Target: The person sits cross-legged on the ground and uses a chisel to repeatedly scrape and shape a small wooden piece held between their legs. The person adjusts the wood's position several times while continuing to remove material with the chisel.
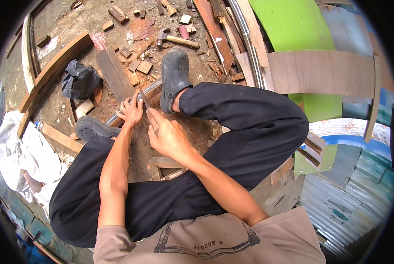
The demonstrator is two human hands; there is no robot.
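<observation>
My right hand (164, 134) is closed around a tool with a narrow pointed blade (143, 95). Its handle is hidden in my fist, so its exact kind is unclear. My left hand (132, 111) lies just left of the blade, fingers bent over a wooden bar (152, 91) with a shiny edge. That bar slants between my two grey clogs, the left clog (93, 127) and the right clog (175, 72). The blade crosses the bar beside my left fingertips. A flat dark board (113, 72) runs away from the bar just beyond my left hand.
A claw hammer (179, 41) lies beyond my feet among scattered wood offcuts (144, 67). At the left are a curved wooden piece (58, 66), a black plastic bag (79, 81) and white cloth (21, 154). Long boards (214, 33) and sheet panels (322, 72) lie at the right.
</observation>
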